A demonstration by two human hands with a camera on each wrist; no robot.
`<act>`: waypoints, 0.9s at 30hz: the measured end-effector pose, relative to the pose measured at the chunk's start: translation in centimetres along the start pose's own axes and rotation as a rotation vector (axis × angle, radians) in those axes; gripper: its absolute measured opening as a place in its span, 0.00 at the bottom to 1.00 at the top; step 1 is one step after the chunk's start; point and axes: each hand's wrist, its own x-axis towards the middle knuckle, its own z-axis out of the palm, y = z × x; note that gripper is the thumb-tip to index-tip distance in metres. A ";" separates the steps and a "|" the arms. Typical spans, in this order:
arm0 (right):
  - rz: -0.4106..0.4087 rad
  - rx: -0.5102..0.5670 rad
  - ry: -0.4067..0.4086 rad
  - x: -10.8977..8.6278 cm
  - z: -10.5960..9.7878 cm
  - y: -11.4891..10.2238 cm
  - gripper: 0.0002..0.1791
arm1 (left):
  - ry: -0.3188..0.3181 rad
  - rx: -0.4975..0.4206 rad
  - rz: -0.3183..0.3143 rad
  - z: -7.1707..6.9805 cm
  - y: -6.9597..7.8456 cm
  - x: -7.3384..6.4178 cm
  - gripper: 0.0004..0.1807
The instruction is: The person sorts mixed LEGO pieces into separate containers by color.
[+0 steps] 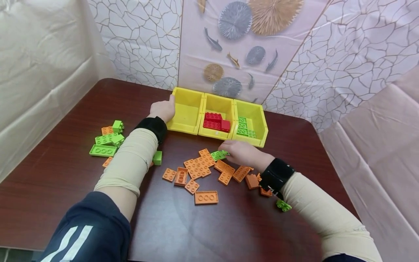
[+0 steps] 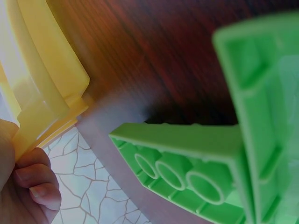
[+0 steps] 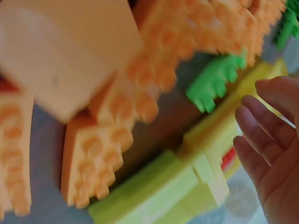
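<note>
My left hand [image 1: 163, 110] grips the left wall of a yellow three-compartment bin [image 1: 186, 128]; in the left wrist view the curled fingers [image 2: 39, 179] hold its rim. In front of the bin, my right hand [image 1: 243, 153] hovers beside a green brick [image 1: 219, 155]. The right wrist view shows its fingers [image 3: 266, 126] extended and apart from that green brick [image 3: 215, 84]. Orange bricks [image 1: 198, 167] lie just below, several packed together. Red bricks [image 1: 212, 122] sit in the middle compartment, green bricks [image 1: 242, 126] in the right one.
At the left lie green bricks [image 1: 103, 150] with a few orange ones. A green block [image 1: 157, 158] stands by the left forearm, and a small green brick [image 1: 283, 205] lies under the right forearm. A patterned cloth [image 1: 226, 54] hangs behind the dark table [image 1: 170, 233].
</note>
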 end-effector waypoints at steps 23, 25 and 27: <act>0.028 0.052 0.044 0.4 0.2 0.4 0.20 | 0.002 -0.052 -0.028 -0.3 0.2 -1.0 0.27; 0.081 0.078 0.090 -0.6 -0.7 1.0 0.20 | 0.009 -0.058 -0.028 -0.4 0.3 -1.0 0.27; 0.149 0.105 0.127 -1.5 -1.5 1.9 0.21 | 0.011 -0.054 -0.024 -0.5 0.3 -1.1 0.27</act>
